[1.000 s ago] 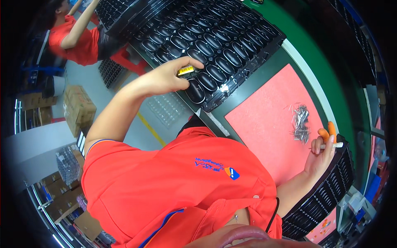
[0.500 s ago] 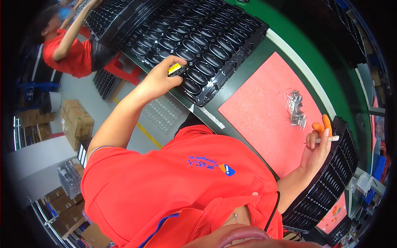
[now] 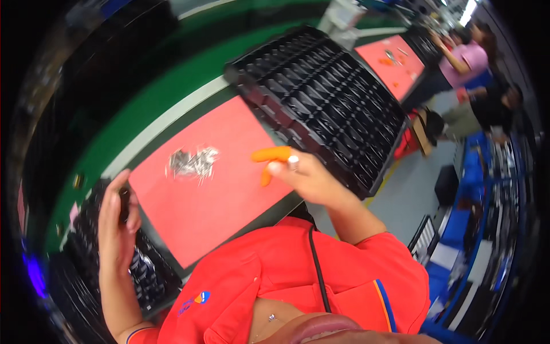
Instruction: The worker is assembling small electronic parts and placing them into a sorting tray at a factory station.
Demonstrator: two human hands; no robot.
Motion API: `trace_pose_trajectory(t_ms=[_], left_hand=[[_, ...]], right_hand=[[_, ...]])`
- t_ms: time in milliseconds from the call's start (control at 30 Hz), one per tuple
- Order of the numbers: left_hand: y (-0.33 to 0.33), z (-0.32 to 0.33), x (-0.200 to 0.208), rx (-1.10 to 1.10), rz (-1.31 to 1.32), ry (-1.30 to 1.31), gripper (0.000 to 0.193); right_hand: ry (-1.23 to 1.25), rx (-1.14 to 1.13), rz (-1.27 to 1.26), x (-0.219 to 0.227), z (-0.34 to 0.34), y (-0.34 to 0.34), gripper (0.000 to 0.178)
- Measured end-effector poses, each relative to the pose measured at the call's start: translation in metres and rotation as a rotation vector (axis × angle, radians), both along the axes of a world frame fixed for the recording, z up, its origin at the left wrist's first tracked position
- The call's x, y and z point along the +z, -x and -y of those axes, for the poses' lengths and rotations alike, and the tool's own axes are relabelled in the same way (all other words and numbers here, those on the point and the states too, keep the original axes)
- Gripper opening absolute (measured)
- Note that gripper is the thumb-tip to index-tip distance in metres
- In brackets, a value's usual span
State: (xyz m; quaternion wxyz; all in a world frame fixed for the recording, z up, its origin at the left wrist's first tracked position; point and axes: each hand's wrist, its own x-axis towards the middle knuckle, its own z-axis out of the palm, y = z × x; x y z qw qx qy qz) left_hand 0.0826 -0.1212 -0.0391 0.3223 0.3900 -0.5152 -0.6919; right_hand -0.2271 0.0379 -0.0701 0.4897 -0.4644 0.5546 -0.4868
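Observation:
At the left, my left hand [image 3: 117, 221] is upright beside the pink mat [image 3: 229, 223], its fingers curled around a small black part [image 3: 124, 205] that they largely hide. My right hand [image 3: 309, 178] hovers over the mat's right side, with orange finger covers on two fingers. A slim tool with a white end [image 3: 293, 163] is held in it; only that end shows. A loose heap of thin silvery pins [image 3: 193, 163] lies on the mat between the hands. Motion blurs the picture somewhat.
A stack of black moulded trays [image 3: 321, 86] stands right of the mat. Another black tray [image 3: 149, 275] lies at the lower left. Beyond the white edge strip runs a green surface [image 3: 166, 94]. Farther right, a second pink mat [image 3: 392, 63] is near a person in pink [image 3: 467, 60].
My view has swung to the right, bringing the tray stack and other people into sight. My left hand has left the black tray's compartments with the small black part still in it.

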Motion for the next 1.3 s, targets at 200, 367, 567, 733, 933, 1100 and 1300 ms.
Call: trace_pose_trajectory(t_ms=[200, 367, 567, 733, 933, 1100, 1300], left_hand=[[0.107, 0.044, -0.046, -0.199, -0.257, -0.262, 0.047], [0.148, 0.056, -0.076, -0.148, -0.273, -0.16, 0.044], [0.136, 0.077, -0.103, -0.034, -0.337, -0.215, 0.041], [0.137, 0.074, -0.098, -0.063, -0.328, -0.307, 0.04], [0.135, 0.059, -0.1, -0.162, -0.326, -0.287, 0.039], [0.141, 0.045, -0.072, -0.255, -0.275, -0.223, 0.048], [0.131, 0.057, -0.076, -0.182, -0.198, -0.137, 0.049]], right_hand=[[-0.031, -0.519, -0.46, 0.025, -0.027, 0.13, 0.036], [-0.091, -0.737, -0.954, -0.019, -0.035, 0.275, 0.031], [-0.355, -0.643, -1.131, -0.035, -0.017, 0.281, 0.024], [-0.012, -0.747, -1.464, -0.017, -0.015, 0.231, 0.022], [0.373, -0.535, -1.269, 0.013, 0.026, 0.076, 0.02], [0.539, -0.294, -1.102, -0.02, 0.068, 0.001, 0.027], [0.676, -0.173, -1.019, -0.046, 0.108, -0.015, 0.032]])
